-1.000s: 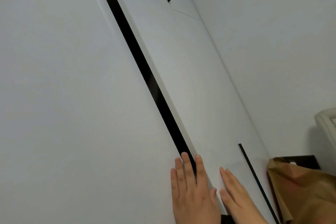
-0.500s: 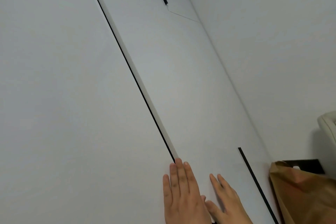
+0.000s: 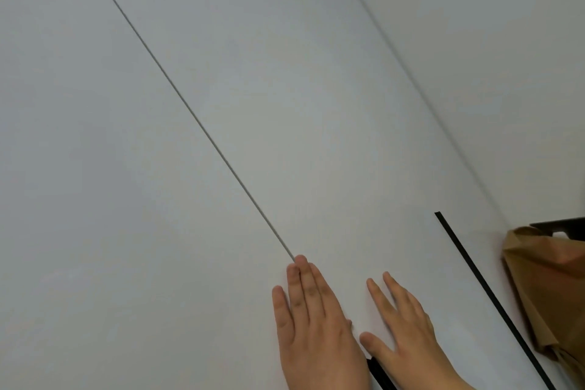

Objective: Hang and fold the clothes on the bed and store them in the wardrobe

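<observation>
Doors (image 3: pixel 316 136) now flush under left hand (image 3: pixel 313 326), right hand (image 3: pixel 408 329); bag (image 3: pixel 550 288) beside

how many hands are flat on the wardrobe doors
2. The left hand lies flat with its fingertips at the door seam; the right hand lies flat just beside it, left of the long black strip.
</observation>
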### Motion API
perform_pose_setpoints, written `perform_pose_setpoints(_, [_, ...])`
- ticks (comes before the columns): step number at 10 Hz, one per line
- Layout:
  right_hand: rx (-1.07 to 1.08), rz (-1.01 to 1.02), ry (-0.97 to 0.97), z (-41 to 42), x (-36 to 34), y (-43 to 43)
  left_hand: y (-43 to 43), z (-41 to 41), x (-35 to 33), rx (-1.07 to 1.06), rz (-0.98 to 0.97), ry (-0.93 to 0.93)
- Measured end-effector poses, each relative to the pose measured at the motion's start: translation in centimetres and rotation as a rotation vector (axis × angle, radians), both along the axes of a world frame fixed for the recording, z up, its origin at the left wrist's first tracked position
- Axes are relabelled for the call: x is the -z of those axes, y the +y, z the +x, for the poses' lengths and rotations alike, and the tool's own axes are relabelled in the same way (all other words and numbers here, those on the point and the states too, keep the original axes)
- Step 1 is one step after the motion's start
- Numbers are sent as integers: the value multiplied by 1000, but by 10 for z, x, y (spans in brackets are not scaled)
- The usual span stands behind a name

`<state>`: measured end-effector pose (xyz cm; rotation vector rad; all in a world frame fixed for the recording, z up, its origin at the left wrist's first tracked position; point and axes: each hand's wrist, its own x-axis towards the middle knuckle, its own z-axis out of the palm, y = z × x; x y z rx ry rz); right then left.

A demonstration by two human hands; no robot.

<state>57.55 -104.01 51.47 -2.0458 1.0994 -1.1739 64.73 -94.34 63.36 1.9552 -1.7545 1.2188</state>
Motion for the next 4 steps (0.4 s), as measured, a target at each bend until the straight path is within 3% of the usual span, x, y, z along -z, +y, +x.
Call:
perform_pose_setpoints(2, [-56, -8, -10, -10, -5, 1, 2, 3, 1, 38, -44, -78])
perform_pose_setpoints(3, [-108, 2, -67, -36, -10, 0, 6, 7, 3, 223, -118, -119])
perform_pose_setpoints(4, [-89, -1, -24, -71, -22, 5, 14, 8, -5, 381, -140, -22])
